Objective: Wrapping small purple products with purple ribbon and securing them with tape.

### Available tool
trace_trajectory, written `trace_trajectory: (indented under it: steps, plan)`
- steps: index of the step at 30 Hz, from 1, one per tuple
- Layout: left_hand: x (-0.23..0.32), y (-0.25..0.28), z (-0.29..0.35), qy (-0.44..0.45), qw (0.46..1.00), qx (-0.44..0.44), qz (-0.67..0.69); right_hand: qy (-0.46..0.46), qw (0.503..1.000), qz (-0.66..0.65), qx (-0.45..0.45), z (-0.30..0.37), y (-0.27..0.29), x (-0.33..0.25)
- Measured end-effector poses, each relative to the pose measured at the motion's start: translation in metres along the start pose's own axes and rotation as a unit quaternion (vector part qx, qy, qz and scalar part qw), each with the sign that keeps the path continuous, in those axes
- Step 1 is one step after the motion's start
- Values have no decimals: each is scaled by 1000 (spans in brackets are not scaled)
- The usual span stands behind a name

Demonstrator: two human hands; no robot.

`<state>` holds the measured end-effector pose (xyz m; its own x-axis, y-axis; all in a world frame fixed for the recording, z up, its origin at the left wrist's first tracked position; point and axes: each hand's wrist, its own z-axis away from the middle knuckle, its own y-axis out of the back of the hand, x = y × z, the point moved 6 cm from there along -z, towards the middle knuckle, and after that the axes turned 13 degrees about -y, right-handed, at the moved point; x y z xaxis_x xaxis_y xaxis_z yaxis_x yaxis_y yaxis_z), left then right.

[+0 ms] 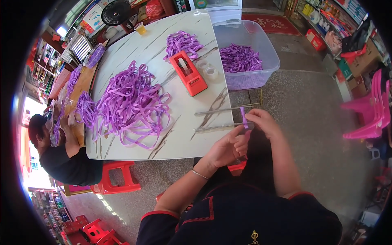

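Where the purple ribbon (242, 112) spans the two bars (215, 129) jutting past the table (188, 143), I'd judge that it works best kept flat and lightly taut, without a twist. From here I see the left hand (228, 148) slanting in below, fingers curled around the ribbon's lower end; the right hand (263, 122) bends inward, fingertips drawn together, their grip unclear to me.
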<state>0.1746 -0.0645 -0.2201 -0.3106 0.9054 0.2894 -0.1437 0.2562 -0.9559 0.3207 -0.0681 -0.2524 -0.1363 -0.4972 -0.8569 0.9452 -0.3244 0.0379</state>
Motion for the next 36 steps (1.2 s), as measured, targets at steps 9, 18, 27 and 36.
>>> trace_trajectory:
  steps: [9, 18, 27, 36]
  plan:
    - [0, 3, -1, -3, 1000, -23, 3, -137, 934, -270, -191, -24, -20, 43]
    - [-1, 1, -1, -2, 1000, -18, -14, -124, 900, -298, -294, -37, -46, 51]
    - [-1, 3, -1, 0, 1000, -21, -2, -83, 927, -285, -227, 1, -26, 12]
    - [-4, 7, 0, 3, 1000, 1, -14, -111, 933, -257, -224, -17, -22, 20]
